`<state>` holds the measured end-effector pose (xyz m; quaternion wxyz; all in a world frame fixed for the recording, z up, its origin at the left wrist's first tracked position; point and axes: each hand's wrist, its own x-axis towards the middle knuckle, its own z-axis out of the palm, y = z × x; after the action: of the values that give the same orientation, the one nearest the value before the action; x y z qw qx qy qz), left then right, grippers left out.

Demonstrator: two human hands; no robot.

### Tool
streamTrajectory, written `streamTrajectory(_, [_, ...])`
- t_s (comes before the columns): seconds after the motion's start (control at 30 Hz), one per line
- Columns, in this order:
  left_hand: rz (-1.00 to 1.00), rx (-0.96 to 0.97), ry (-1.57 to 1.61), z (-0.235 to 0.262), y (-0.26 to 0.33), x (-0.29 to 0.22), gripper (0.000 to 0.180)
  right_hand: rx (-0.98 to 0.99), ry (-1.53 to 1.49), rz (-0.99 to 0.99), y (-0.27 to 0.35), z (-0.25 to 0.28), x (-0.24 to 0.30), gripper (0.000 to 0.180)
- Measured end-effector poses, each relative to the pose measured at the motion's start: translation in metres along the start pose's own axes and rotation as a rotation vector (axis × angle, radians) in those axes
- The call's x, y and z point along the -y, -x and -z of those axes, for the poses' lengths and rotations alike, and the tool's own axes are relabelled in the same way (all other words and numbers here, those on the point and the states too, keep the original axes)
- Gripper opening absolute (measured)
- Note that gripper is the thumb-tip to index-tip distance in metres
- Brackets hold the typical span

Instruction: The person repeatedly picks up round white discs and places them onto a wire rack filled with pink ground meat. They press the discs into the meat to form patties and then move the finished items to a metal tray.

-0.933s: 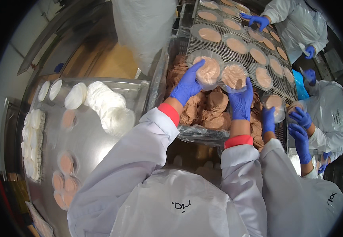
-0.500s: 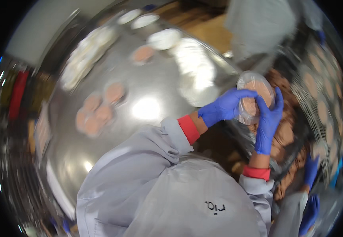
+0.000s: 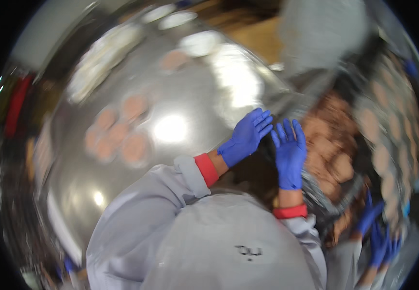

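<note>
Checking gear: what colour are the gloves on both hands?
Blue, on left hand and right hand; head view.

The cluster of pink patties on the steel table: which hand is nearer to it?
Left. The left hand hangs open just right of the pink patties on the steel table; the right hand is farther right, over the brown patties.

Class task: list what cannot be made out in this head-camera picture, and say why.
- Head view: pink discs on steel table, detail lost to motion blur.
- Brown heap: blurred, partly behind right hand.
- Left hand: palm side hidden.
- Co-worker's gloves: cut off at rim.
</note>
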<state>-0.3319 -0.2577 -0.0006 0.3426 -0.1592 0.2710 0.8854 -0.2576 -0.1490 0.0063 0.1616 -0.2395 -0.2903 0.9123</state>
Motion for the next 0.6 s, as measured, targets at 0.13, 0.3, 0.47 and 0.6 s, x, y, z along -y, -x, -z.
streamTrajectory(0.13, [0.114,0.364,-0.306,-0.114,-0.070,0.095,0.062,-0.269,-0.368,0.409,-0.010,0.046,0.116,0.086])
streamTrajectory(0.3, [0.164,0.454,-0.430,-0.167,-0.106,0.164,0.034,-0.279,-0.649,0.672,-0.020,0.134,0.208,0.055])
streamTrajectory(0.47, [-0.093,0.419,-0.426,-0.182,-0.054,0.132,0.026,-0.424,-0.343,0.831,0.001,0.150,0.188,0.042])
streamTrajectory(0.6, [-0.280,0.725,-0.699,-0.201,-0.019,0.106,0.033,-0.156,-0.370,0.730,0.023,0.116,0.155,0.047])
